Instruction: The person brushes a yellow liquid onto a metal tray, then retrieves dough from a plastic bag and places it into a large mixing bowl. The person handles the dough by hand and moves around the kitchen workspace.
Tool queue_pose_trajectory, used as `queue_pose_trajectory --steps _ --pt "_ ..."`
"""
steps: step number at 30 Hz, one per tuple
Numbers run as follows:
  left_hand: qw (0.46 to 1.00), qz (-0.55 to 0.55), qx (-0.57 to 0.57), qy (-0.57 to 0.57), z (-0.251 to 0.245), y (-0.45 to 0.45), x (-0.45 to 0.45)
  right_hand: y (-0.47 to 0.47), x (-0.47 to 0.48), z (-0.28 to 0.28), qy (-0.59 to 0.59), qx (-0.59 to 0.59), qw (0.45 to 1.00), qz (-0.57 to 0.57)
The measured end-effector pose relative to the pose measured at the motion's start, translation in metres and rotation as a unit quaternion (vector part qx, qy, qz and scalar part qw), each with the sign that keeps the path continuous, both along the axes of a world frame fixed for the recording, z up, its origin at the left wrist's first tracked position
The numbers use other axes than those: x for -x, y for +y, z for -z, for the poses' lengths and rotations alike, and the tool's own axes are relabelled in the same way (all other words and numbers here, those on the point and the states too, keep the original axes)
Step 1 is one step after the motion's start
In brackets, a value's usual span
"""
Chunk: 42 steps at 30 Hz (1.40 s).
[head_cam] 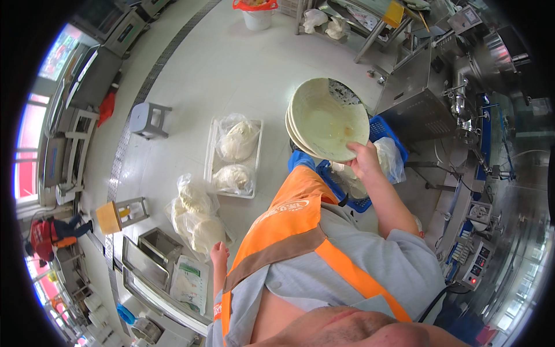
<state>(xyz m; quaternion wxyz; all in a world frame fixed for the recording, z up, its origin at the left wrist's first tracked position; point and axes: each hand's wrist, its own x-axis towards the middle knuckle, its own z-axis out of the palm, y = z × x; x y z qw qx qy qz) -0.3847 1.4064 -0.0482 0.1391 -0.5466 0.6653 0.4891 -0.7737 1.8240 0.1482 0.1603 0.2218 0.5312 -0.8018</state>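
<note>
My right hand (363, 159) grips the near rim of a stack of wide pale bowls (321, 117), thumb over the inside edge. The top bowl has a dark speckled patch on its rim and small bits inside. Beneath the bowls are blue plastic crates (356, 204), partly hidden, with bagged dough (389, 158) in the farther one. My left hand (220, 252) hangs low by my side with its fingers partly curled; nothing is seen in it. Beside it lie dough lumps in clear plastic bags (195, 217). Farther ahead, a white tray (208, 152) carries two bagged dough lumps (237, 141).
Steel machinery (416, 95) stands along my right, with a control box (475, 262). To the left are a grey stool (149, 120), a wooden-topped stool (108, 218) and a floor drain (149, 82). Another person (52, 234) is far left. A white bucket (257, 18) stands ahead.
</note>
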Motion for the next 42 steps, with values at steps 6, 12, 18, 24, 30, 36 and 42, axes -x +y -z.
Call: queue_pose_trajectory --steps 6,12,18,24,30,36,42 --pt "0.998 0.023 -0.004 -0.055 0.03 0.037 0.082 0.028 0.149 0.05 0.019 -0.065 0.998 0.011" --pt "0.997 0.069 0.027 -0.016 0.098 0.06 0.113 0.035 0.283 0.048 0.021 -0.133 0.991 -0.008" --pt "0.986 0.146 0.068 -0.052 -0.002 0.064 0.269 0.015 0.332 0.032 0.041 -0.05 0.997 -0.042" --pt "0.983 0.151 0.091 -0.048 -0.037 0.034 0.387 -0.006 0.356 0.023 0.023 -0.066 0.993 -0.099" --pt "0.988 0.125 0.08 0.031 -0.003 0.039 0.486 -0.017 0.399 0.025 0.03 -0.081 0.989 -0.122" --pt "0.992 0.081 0.08 0.052 -0.013 0.05 0.522 -0.04 0.473 0.04 0.012 -0.065 0.98 -0.187" --pt "0.993 0.001 0.032 -0.117 -0.012 0.068 0.528 -0.065 0.559 0.047 0.006 -0.033 0.965 -0.261"
